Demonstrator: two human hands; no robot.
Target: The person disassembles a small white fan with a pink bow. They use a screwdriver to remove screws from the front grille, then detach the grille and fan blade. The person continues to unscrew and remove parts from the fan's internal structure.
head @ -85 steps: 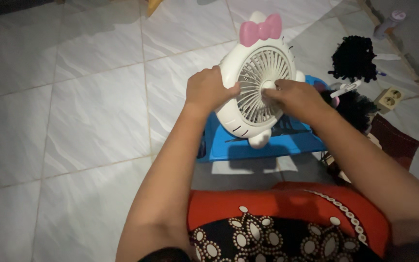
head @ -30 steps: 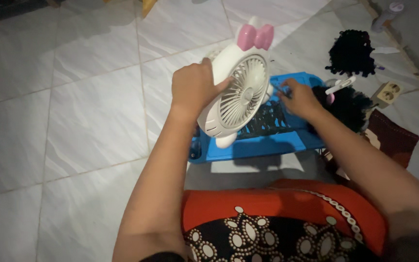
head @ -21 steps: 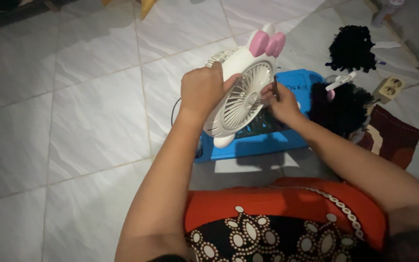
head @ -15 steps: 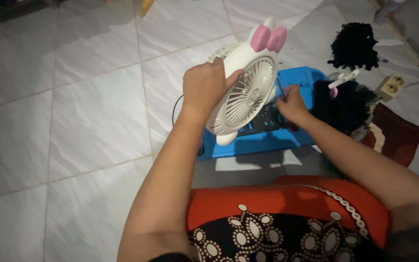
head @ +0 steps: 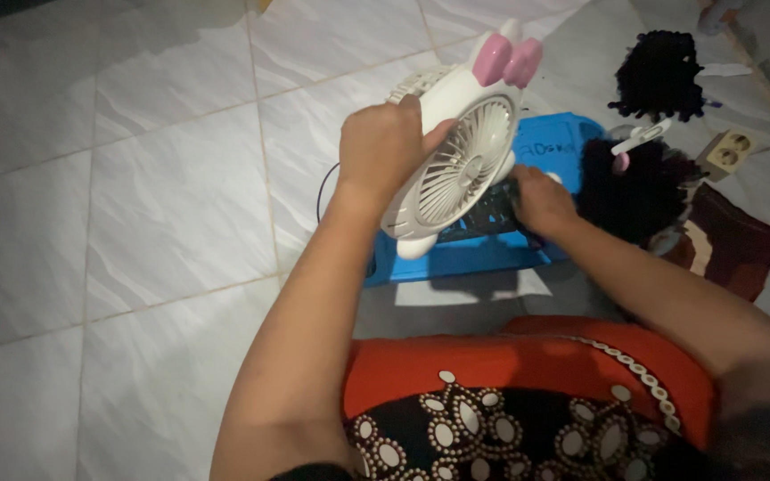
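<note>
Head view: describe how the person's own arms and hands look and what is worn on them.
Both forearms are bare: no sleeves, gloves or watch show on them. The left hand and right hand show no rings that can be made out in the dim light. At the lower edge lies red cloth with a black, white-patterned part.

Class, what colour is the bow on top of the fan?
Pink; the bow shows best in the head view.

The scene is dimly lit, with one pale pool of light cast on the tiled floor (head: 162, 205) at the left. The corners are darkened. Soft shadows are thrown beneath the white fan (head: 461, 151). Fine detail is softened by grain and slight blur.
</note>
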